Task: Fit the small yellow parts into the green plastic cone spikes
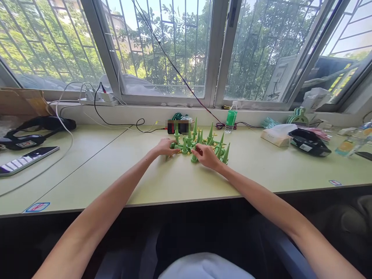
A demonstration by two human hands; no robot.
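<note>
Bottle (pixel 231 117) and cables (pixel 221 126) sit behind green spiked pieces (pixel 200 136) pinched by both hands (pixel 166 147) (pixel 207 155)

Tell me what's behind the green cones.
A dark device shows behind the cones, with a green bundle beyond it. The cones cover part of the device; that part can't be seen.

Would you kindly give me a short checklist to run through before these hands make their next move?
1. Left hand at the green spiked pieces: ok, it is at the cluster's left side.
2. Right hand at the pieces: ok, fingertips at the cluster's near side.
3. Firm hold by either hand: cannot tell, the fingers hide the contact.
4. Free space among the pieces: not ok, they stand crowded close together.
5. Bottle out of the way: ok, upright behind the right hand, apart from it.
6. Phone out of the way: ok, lying far left of both hands.
</note>
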